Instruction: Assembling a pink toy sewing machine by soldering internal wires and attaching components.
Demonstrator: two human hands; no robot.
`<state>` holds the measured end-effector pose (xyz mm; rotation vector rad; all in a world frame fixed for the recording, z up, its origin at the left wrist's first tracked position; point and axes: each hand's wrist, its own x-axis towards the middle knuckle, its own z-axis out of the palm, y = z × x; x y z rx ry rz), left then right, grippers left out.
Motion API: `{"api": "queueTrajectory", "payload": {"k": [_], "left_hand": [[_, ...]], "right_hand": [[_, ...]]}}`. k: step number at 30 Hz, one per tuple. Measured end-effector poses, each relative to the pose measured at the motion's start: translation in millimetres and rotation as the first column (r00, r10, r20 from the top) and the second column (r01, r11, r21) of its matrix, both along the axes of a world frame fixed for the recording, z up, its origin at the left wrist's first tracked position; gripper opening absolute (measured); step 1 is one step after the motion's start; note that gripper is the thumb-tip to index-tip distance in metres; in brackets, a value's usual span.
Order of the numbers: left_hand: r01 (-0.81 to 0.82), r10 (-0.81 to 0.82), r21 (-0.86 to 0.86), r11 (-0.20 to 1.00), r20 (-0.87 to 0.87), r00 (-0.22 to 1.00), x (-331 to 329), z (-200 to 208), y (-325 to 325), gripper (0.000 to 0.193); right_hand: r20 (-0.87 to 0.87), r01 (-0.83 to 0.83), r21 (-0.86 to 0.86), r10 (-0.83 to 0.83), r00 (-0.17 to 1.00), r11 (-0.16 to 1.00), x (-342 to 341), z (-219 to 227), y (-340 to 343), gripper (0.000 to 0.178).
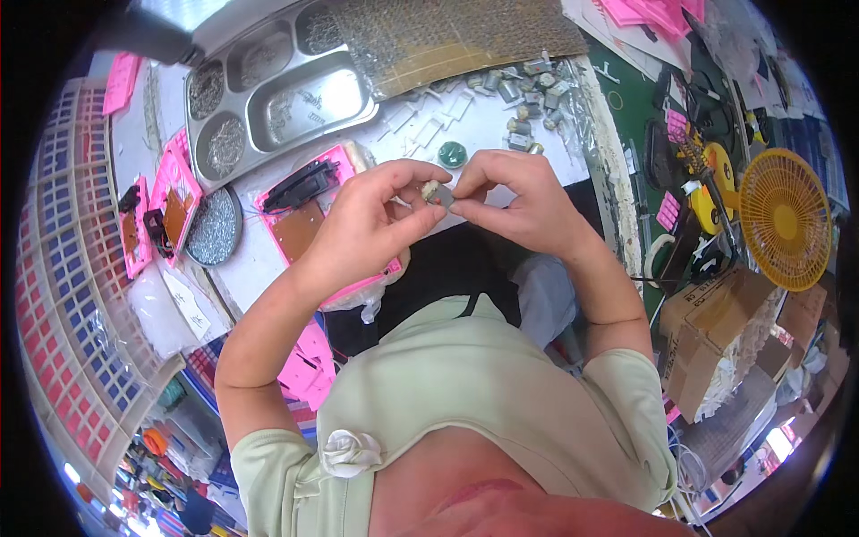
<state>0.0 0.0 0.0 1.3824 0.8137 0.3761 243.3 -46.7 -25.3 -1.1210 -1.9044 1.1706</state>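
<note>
A small grey metal-looking part [442, 196] with a pale yellowish end sits between the fingertips in front of the chest, over the table's near edge; take it as the clock's centre, twelve pointing away from the wearer. It is probably rigid, light enough for a fingertip pinch, and smooth enough to twist or slip. The pale end seems the more delicate part, so the flat grey sides look the safer hold.

The left hand [380, 204] pinches it from nine o'clock with thumb and index finger, the remaining fingers loosely bent. The right hand [517, 192] meets it from three o'clock, thumb and forefinger closed at its edge, the other fingers curled in. Both wrists bend inward; the left forearm [291, 286] comes from between seven and eight, the right forearm [604, 279] from four.

Just beyond, a green round piece [452, 155] lies near twelve, and a pink housing [295, 234] near nine. Farther off, metal cylinders [541, 98] cluster between one and two, and a steel compartment tray [344, 88] stands at ten.
</note>
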Motion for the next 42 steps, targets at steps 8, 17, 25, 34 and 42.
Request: {"api": "queueTrajectory", "payload": {"k": [8, 17, 25, 34, 42], "left_hand": [[0.202, -0.205, -0.201, 0.959, 0.005, 0.979, 27.0, 4.6, 9.1, 0.029], [0.240, 0.179, 0.811, 0.534, -0.386, 0.905, 96.3, -17.6, 126.1, 0.021], [0.358, 0.297, 0.801, 0.480, -0.533, 0.792, 139.2, -32.3, 132.5, 0.027], [0.478, 0.322, 0.781, 0.402, -0.609, 0.725, 147.3, -30.1, 133.0, 0.024], [0.453, 0.340, 0.767, 0.454, -0.619, 0.708, 157.1, -52.9, 136.3, 0.018]], "right_hand": [[-0.395, -0.027, -0.440, -0.167, 0.903, 0.897, 12.4, -1.1, -22.5, 0.061], [-0.787, -0.243, -0.616, -0.569, 0.238, 0.749, 18.2, -33.2, -56.9, 0.053], [-0.788, -0.191, -0.610, -0.562, 0.251, 0.769, 29.4, -34.9, -67.7, 0.047], [-0.768, -0.102, -0.596, -0.529, 0.362, 0.796, 29.7, -30.3, -68.0, 0.048], [-0.373, 0.349, -0.432, -0.518, 0.770, 0.831, 19.9, -19.8, -46.2, 0.041]]}}
